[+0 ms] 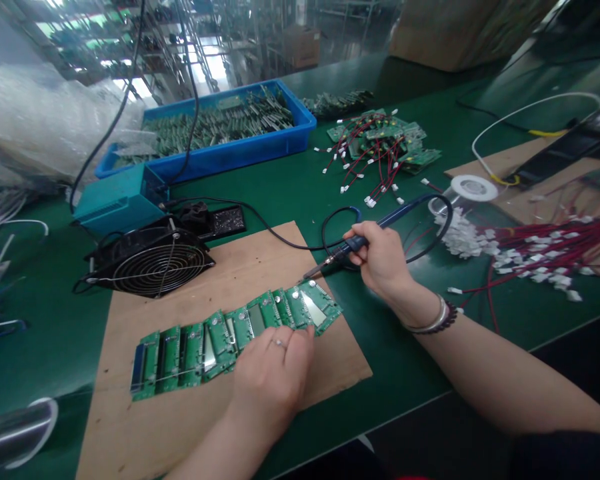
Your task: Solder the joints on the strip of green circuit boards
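My left hand [274, 363] touches the near edge of an overlapping row of green rectangular circuit boards [240, 323]; whether it pinches, I cannot tell. Beyond it, rightward, my right hand [383, 257] grips a dark-blue, pen-shaped soldering iron [347, 247]. Soldering seems underway; the next move calls for steadying the rightmost board [330, 311].

On our grn bench [290, 193] we've got: cardbd sheet [125, 427], blue bin [250, 148], teal box [120, 200], PCB pile [375, 137] w/ wires [391, 163], lg carton [460, 33].

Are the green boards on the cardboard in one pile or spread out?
Spread out: the green boards lie in a long, overlapping row across the cardboard, partly hidden by the left hand.
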Action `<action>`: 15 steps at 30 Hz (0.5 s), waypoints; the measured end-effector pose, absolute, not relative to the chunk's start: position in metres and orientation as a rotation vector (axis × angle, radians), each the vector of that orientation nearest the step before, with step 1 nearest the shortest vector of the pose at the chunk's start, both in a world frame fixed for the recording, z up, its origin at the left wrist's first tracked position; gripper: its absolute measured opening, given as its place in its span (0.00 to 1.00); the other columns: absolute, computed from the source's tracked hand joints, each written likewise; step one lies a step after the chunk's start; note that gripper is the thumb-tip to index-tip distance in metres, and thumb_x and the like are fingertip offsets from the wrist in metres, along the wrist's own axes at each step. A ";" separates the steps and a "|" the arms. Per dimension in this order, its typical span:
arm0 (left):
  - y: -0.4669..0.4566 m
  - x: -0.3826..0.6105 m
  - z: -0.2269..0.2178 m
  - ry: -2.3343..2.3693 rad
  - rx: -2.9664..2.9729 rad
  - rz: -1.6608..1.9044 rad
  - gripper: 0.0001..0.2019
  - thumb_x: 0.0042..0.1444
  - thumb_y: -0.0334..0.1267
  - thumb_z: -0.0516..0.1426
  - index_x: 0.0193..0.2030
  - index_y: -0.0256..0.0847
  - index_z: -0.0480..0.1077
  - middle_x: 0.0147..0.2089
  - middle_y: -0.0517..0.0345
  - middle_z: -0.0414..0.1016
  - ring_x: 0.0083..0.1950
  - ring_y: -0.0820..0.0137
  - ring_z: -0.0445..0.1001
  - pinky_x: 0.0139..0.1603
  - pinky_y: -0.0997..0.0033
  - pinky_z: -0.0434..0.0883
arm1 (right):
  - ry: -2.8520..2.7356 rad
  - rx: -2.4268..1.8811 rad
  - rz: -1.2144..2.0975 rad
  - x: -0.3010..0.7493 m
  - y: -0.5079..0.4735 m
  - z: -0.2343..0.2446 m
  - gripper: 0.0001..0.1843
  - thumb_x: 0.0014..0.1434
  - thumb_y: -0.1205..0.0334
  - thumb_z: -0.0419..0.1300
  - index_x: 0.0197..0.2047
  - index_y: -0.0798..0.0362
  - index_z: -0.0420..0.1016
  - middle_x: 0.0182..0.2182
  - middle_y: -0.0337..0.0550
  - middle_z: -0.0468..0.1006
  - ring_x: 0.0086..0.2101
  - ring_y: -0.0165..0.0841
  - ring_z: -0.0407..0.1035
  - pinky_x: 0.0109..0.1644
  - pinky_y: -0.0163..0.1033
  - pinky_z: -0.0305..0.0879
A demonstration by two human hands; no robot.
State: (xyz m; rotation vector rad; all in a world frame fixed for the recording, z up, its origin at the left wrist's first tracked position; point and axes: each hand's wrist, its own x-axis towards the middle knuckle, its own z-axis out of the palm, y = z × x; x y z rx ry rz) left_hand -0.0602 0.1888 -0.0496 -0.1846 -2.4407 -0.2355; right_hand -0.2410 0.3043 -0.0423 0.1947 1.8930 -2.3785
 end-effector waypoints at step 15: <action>0.194 -0.062 -0.058 -2.430 -0.165 -0.413 0.13 0.64 0.29 0.53 0.26 0.40 0.62 0.20 0.64 0.61 0.22 0.74 0.62 0.24 0.72 0.59 | 1.910 0.149 -2.295 -0.237 0.307 -0.045 0.11 0.34 0.58 0.61 0.13 0.57 0.68 0.12 0.36 0.62 0.12 0.20 0.47 0.11 0.28 0.44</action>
